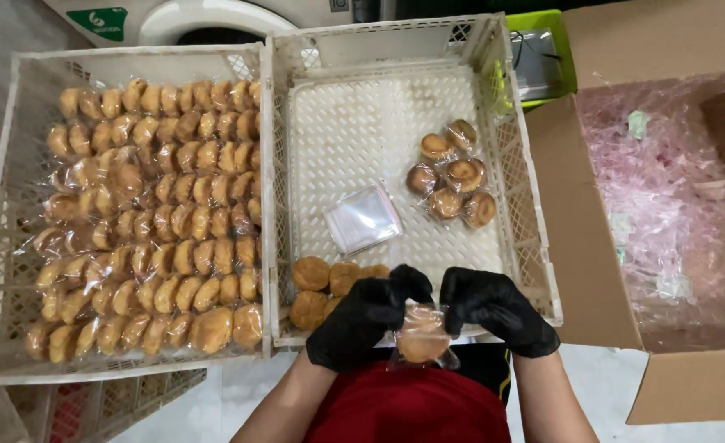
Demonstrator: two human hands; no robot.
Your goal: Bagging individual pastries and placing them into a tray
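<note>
At your far left, the left crate, white and perforated, is filled almost wall to wall with rows of wrapped pastries, each golden-brown round sealed in clear film and stood on edge.

Next to it, touching along the shared wall, sits the right crate, the same make, mostly bare. On its floor near the middle lies a stack of empty clear bags. Toward its right wall rests a small cluster of bagged pastries. At its near left corner lie several unwrapped pastries, bare and touching one another.

Your left hand, in a black glove, grips the left edge of a clear bag holding one round pastry. This bagged piece hangs just over the near rim of the right crate, above your red garment. Your right hand, also gloved in black, pinches the bag's right upper edge; both hands are closed on the film.

At the far right, an open cardboard box stands just beside the right crate, lined with pinkish clear plastic. Behind the crate, a green tray is partly visible
</note>
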